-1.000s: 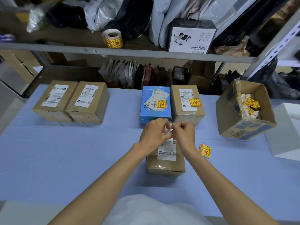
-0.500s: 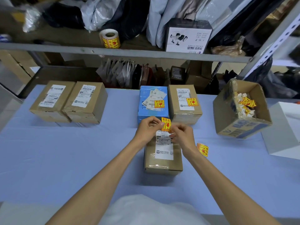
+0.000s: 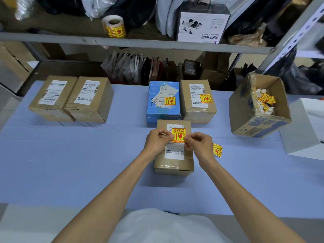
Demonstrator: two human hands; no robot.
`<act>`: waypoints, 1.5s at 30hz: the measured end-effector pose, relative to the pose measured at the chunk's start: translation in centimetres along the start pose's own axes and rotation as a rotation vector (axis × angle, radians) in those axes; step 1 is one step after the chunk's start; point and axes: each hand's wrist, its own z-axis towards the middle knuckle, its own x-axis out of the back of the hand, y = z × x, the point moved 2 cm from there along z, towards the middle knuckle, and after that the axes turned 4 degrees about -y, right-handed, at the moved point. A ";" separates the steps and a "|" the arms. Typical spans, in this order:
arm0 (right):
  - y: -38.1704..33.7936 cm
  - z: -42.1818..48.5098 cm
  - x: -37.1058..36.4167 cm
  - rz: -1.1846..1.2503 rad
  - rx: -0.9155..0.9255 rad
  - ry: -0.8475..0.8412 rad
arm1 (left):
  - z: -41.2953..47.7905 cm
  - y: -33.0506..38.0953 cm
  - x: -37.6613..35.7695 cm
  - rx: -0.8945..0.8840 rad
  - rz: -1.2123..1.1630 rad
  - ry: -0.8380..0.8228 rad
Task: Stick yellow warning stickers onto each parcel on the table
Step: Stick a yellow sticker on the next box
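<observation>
A yellow warning sticker [image 3: 179,135] is held flat over the white label of the near brown parcel [image 3: 173,163]. My left hand [image 3: 156,142] pinches its left edge and my right hand [image 3: 199,143] pinches its right edge. Behind stand a blue parcel [image 3: 163,109] and a brown parcel [image 3: 197,111], each bearing a yellow sticker. Two brown parcels [image 3: 52,99] [image 3: 89,100] at the far left carry only white labels. A loose yellow sticker [image 3: 217,150] lies on the table right of my right hand.
An open cardboard box [image 3: 259,118] with crumpled sticker scraps stands at the right, beside a white box [image 3: 305,130]. A roll of yellow stickers [image 3: 114,27] sits on the shelf above. The blue table cover [image 3: 70,155] spreads left of my arms.
The sticker has come free of its backing, turned face up, and gone down over the near parcel's label. Both hands moved apart to its two edges.
</observation>
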 end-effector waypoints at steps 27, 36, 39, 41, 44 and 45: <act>3.7 0.3 0.9 -0.245 0.013 0.089 | -0.6 -1.5 -2.4 0.023 0.263 0.098; 2.9 1.7 0.5 -0.593 -0.010 0.043 | -0.7 -0.4 -2.5 0.020 0.490 0.093; 2.4 1.9 1.5 -0.691 0.030 0.049 | -0.7 -0.6 -1.5 -0.021 0.542 0.110; 2.9 1.9 1.7 -0.621 0.080 0.055 | -0.8 -0.7 -1.2 -0.112 0.523 0.100; 3.2 1.9 1.0 -0.586 0.090 0.045 | -0.9 -0.3 -1.6 -0.231 0.601 -0.043; 3.2 2.0 0.7 -0.574 0.081 0.023 | -0.8 -0.4 -1.6 -0.245 0.657 -0.085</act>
